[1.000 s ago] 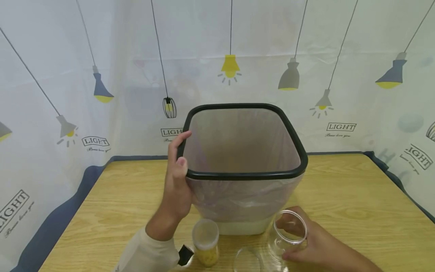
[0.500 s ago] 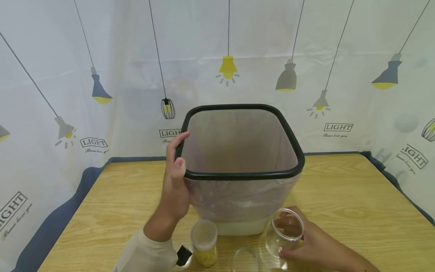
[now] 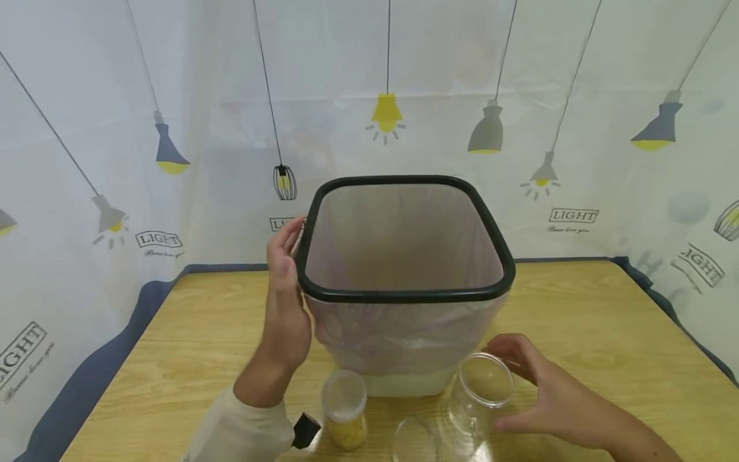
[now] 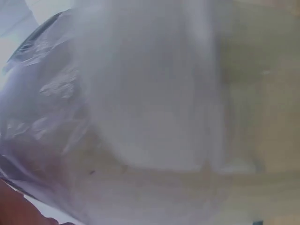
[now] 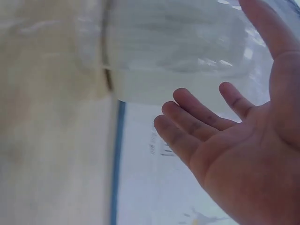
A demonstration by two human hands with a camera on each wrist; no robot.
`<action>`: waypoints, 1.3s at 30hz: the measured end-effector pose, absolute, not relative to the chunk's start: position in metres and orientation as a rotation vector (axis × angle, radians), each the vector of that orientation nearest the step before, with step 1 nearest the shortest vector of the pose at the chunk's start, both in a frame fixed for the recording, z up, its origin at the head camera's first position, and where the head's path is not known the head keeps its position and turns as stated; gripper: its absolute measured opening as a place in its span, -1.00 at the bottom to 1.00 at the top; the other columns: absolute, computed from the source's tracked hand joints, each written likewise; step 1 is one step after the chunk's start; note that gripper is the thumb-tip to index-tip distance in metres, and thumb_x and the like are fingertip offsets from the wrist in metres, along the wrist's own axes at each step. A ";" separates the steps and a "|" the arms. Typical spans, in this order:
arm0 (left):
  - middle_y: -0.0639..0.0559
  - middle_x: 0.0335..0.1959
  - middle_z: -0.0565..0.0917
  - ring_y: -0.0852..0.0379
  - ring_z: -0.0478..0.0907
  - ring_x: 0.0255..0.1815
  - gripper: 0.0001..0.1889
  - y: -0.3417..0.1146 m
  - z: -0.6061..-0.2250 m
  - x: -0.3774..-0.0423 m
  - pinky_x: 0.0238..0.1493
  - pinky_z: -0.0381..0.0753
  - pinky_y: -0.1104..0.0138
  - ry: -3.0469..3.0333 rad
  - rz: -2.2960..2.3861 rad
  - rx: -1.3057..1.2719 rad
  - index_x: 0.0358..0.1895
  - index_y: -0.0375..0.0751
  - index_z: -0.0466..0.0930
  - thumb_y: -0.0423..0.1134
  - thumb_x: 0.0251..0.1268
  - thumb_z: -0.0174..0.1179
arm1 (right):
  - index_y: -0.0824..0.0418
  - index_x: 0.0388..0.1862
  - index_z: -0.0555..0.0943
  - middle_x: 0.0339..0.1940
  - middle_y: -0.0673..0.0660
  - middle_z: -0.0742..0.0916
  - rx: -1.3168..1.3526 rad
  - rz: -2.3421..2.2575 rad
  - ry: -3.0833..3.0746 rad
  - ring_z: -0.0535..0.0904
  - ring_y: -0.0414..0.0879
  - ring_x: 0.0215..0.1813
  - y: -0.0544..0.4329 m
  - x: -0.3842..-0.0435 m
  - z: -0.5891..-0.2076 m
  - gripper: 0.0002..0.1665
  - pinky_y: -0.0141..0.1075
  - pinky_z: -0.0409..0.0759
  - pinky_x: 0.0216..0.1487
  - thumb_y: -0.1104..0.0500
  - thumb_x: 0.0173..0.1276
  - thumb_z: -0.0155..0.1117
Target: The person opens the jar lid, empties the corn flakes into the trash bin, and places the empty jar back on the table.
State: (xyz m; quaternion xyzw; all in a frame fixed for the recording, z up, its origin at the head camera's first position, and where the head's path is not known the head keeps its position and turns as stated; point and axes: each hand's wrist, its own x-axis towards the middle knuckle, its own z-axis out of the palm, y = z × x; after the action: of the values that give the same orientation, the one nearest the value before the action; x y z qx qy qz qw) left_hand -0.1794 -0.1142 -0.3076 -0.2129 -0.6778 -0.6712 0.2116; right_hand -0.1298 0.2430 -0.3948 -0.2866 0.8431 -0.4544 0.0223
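Observation:
A trash bin (image 3: 404, 333) with a black rim and a thin plastic liner stands on the table. My left hand (image 3: 285, 314) lies along its left side, fingers extended upward and off the top of the rim. In the left wrist view the liner (image 4: 51, 93) fills much of the picture, blurred. An uncapped clear jar (image 3: 469, 410) stands in front of the bin's right corner. My right hand (image 3: 554, 398) is spread around the jar's right side, thumb and fingers apart. The right wrist view shows that palm with loosely extended fingers (image 5: 180, 133).
A small jar (image 3: 345, 410) with a frosted lid and yellow contents stands in front of the bin. A clear round lid (image 3: 414, 443) lies between the two jars. The wooden table (image 3: 606, 321) meets a lamp-print curtain (image 3: 433, 51) at the back.
My left hand has let go of the bin's rim and shifted slightly left. My right hand has loosened from the clear jar and moved right, leaving it standing.

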 end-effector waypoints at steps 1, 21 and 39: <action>-0.02 0.56 0.11 -0.01 0.03 0.59 -0.41 -0.116 -0.307 -0.178 0.51 -0.02 -0.10 -1.890 -1.846 -0.561 0.52 -0.08 0.04 0.07 0.56 -0.37 | 0.09 0.38 0.23 0.26 0.02 0.51 -0.904 -1.420 2.617 0.45 -0.37 0.31 0.245 -0.129 -0.391 0.04 -0.60 0.36 0.31 0.12 -0.01 0.65; -0.15 -0.51 0.53 0.03 0.42 -0.44 -0.83 -0.117 -0.294 -0.120 -0.37 0.37 0.36 -1.334 -0.872 -1.182 -0.50 -0.35 0.57 -0.42 0.21 0.03 | 0.43 0.12 0.43 0.07 0.14 0.57 -1.741 -1.718 2.231 0.46 -0.10 0.12 0.197 -0.094 -0.347 -0.38 -0.41 0.44 0.15 0.29 0.14 0.50; 0.17 -0.16 0.66 0.16 0.60 -0.32 -0.56 -0.125 -0.328 -0.102 -0.35 0.52 0.29 -2.542 -0.084 -0.980 -0.03 0.10 0.63 0.24 0.13 0.33 | 0.05 -0.13 0.50 -0.28 -0.08 0.61 -1.274 -1.480 2.497 0.50 -0.36 -0.20 0.103 -0.085 -0.396 -0.62 -0.43 0.55 -0.17 0.13 0.19 0.51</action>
State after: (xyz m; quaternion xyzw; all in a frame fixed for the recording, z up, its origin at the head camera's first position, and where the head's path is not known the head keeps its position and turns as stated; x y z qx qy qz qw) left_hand -0.1017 -0.1249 -0.3279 -0.3518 -0.9125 -0.0301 0.2067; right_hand -0.0855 0.1027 -0.3961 -0.4017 0.7876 -0.4670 -0.0141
